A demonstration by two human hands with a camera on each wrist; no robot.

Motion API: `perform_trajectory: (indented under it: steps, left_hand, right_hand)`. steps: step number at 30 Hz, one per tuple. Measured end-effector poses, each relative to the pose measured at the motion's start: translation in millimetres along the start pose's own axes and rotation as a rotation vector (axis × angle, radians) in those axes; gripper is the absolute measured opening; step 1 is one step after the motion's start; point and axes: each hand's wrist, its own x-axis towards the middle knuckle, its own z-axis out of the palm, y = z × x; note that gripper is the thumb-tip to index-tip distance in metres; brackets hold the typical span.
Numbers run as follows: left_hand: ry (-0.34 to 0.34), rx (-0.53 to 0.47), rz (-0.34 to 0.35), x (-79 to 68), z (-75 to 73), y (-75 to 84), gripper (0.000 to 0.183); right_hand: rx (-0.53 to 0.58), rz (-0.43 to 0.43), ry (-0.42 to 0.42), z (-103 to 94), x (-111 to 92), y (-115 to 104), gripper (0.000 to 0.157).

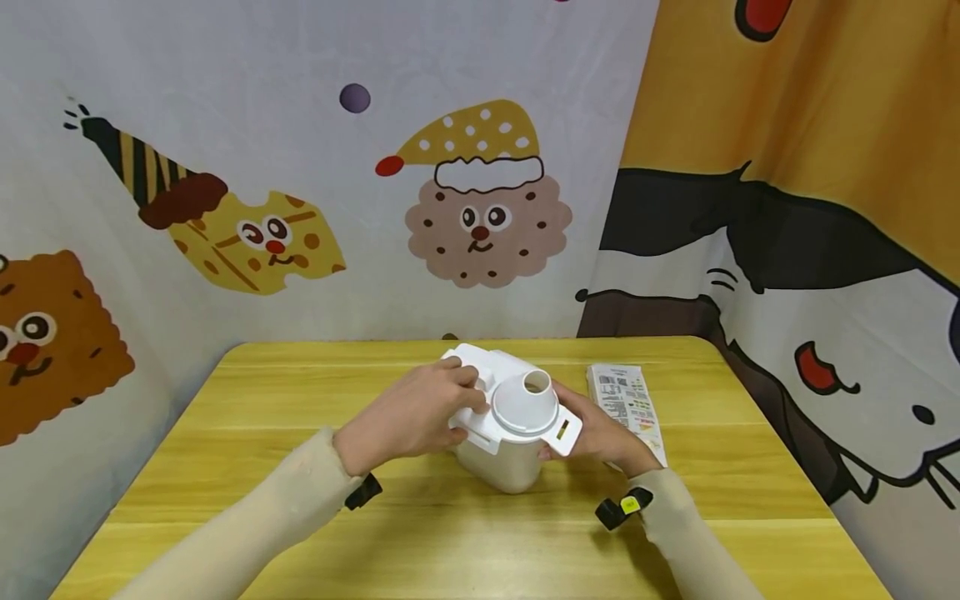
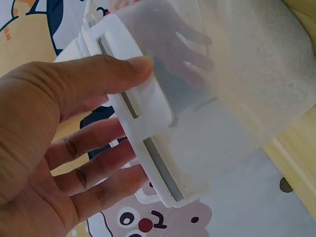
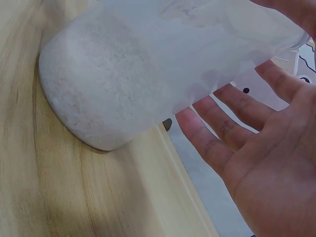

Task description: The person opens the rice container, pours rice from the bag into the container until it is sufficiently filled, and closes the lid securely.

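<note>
A translucent storage container (image 1: 501, 467) with a white lid (image 1: 472, 360) stands on the table. White grains fill its lower part, as the right wrist view shows. On the lid sits a round white cap (image 1: 517, 408) with a hole in it. My left hand (image 1: 420, 408) pinches the lid's near left edge, its thumb (image 2: 140, 64) over a slotted side clip (image 2: 160, 106) and its other fingers on the lid's top. At the opposite side, my right hand (image 1: 596, 429) holds the container's wall with its fingers (image 3: 227, 126). A side clip (image 1: 564, 431) there sticks outward.
A flat white printed package (image 1: 622, 396) lies on the wooden table (image 1: 300, 392), behind and to the right of my right hand. Behind the table hangs a curtain (image 1: 285, 50) with cartoon figures.
</note>
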Motion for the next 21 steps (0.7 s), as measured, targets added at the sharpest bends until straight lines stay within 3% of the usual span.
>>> perform_trajectory:
  steps: [8,21]
  left_hand:
    - [0.019,-0.002,0.027,1.1,0.9,-2.1,0.028]
    - [-0.016,0.002,0.037,4.9,-2.2,-1.2,0.025]
  right_hand:
    - [-0.005,-0.017,-0.002,0.8,0.1,0.1,0.103]
    - [0.026,-0.021,0.006,1.5,0.3,0.9,0.104]
